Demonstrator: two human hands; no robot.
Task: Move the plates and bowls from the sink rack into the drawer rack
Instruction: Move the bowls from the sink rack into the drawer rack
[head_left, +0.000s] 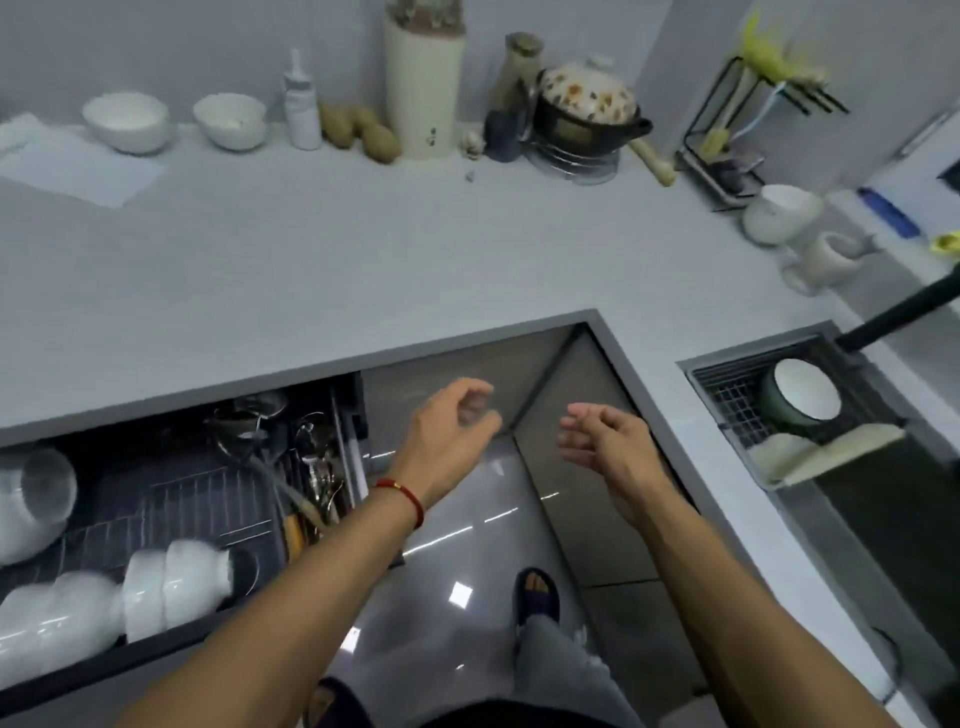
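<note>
Head view: both hands hang in mid-air over the grey floor in the inner corner of the L-shaped counter, neither touching anything. The left hand, a red bracelet on its wrist, has fingers loosely curled and holds nothing. The right hand is relaxed, fingers half extended toward 9 o'clock, also empty. The sink rack lies at 3 o'clock from the right hand, well apart from it. In it, one green bowl with a white interior stands tilted on its side. Pale plates, blurred, lean at the rack's near end. The open drawer rack lies at 8 o'clock from the left hand, beneath the counter edge. White bowls lie in a row on their sides along its near edge. Another white bowl rests at its left end, and utensils fill its right-hand compartment. On the counter at 11 o'clock stand two white bowls. A lidded pot sits at 12 o'clock.
</note>
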